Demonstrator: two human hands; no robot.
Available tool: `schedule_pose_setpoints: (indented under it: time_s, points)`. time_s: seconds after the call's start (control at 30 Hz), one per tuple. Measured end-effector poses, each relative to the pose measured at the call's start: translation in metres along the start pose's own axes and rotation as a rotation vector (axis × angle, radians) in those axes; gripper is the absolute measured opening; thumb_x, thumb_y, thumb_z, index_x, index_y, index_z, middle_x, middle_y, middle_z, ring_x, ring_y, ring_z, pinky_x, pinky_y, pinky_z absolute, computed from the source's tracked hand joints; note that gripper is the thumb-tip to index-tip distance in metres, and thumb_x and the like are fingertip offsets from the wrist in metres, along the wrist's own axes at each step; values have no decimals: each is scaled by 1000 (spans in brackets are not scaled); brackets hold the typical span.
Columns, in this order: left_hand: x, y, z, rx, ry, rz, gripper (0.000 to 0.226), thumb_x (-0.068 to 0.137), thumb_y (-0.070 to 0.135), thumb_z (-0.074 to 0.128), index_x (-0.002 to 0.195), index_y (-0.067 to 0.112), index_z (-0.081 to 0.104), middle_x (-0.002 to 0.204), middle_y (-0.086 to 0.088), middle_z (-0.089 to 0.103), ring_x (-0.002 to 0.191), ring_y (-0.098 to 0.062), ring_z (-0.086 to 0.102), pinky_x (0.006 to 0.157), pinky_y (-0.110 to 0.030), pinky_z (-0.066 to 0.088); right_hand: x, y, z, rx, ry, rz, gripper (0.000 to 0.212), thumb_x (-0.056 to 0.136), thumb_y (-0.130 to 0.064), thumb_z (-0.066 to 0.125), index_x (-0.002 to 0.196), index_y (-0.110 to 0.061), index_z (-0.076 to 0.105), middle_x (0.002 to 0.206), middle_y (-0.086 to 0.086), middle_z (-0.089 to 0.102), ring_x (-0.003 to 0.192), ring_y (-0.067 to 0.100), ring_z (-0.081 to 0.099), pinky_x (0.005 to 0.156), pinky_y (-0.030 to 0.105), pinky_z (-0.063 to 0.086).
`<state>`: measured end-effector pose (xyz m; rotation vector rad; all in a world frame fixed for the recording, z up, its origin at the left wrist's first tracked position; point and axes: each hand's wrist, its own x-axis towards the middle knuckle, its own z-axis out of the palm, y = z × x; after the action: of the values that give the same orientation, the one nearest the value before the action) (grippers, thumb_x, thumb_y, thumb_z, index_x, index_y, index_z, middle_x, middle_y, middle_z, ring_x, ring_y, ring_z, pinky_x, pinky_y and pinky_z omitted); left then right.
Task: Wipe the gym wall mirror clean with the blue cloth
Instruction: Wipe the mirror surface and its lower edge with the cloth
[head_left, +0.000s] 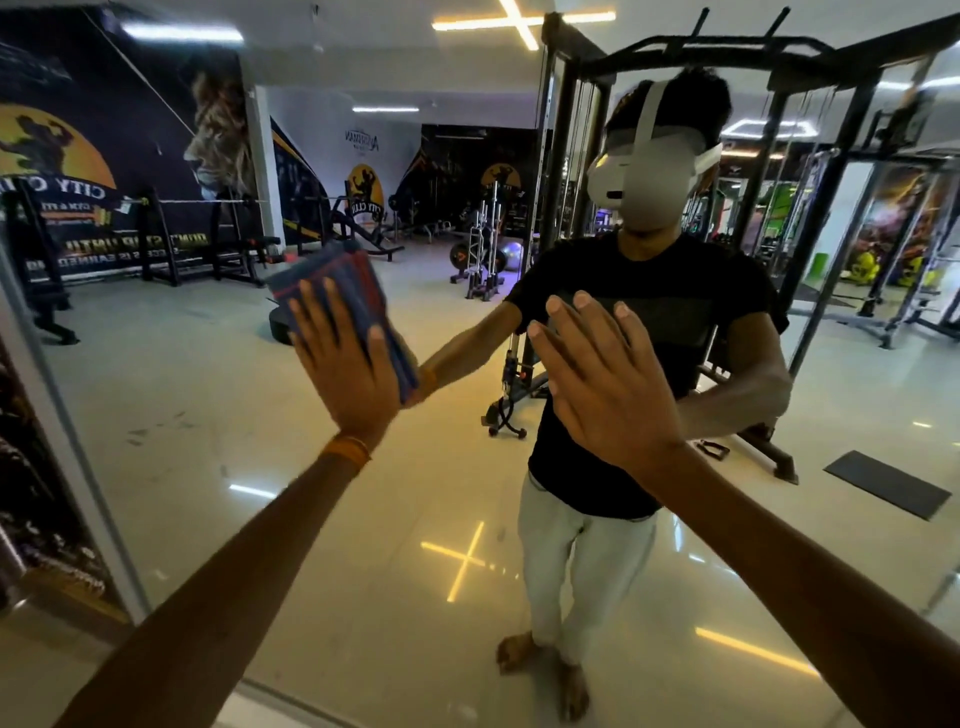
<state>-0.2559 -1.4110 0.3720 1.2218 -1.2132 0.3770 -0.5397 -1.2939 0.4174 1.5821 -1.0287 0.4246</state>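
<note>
Head view: the mirror (208, 415) fills the wall, reflecting a glossy tiled floor, a cable rack (779, 57), benches and dark murals under strip lights. The cloth (332, 275), folded, blue with red stripes, lies flat on the glass at upper left. The left hand (345, 364) presses it with straight fingers. The right hand (597, 374) is spread flat toward the glass; contact cannot be told.

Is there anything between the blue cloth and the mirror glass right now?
Nothing visible. The left hand presses the folded blue striped cloth flat on the large wall mirror; the open right hand is off to its side.
</note>
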Motion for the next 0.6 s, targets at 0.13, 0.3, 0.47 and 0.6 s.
schedule_pose_setpoints:
  time_s: [0.13,0.3,0.47,0.6]
  points:
    - [-60,31,4,-72,-55,-1,66,111,47,19,164,11,7,170,-22,10,157,-43,11,127,-61,12,1,1,-1,-8,-8,-25,61,109,-39,34,164,-12,26,170,17,20,158,38,16,127,57,11]
    - [-236,40,-1,-32,-391,330,65,111,48,23,166,23,-2,174,-5,-6,160,-29,1,124,-59,17,-21,-15,-2,140,59,23,53,107,-31,40,158,-15,42,165,17,35,155,38,24,128,56,8]
    - [-175,-24,5,-70,-105,-132,70,112,46,24,161,-2,14,170,-22,9,158,-38,9,123,-65,18,-122,-41,4,268,68,48,56,90,-21,73,144,-11,61,154,18,51,148,37,35,125,58,20]
    - [-220,10,22,-125,-106,-172,69,111,49,21,162,2,13,167,-29,16,157,-43,13,124,-65,15,-174,-64,23,246,-38,70,50,104,-21,52,152,-13,49,160,17,42,152,37,28,128,55,11]
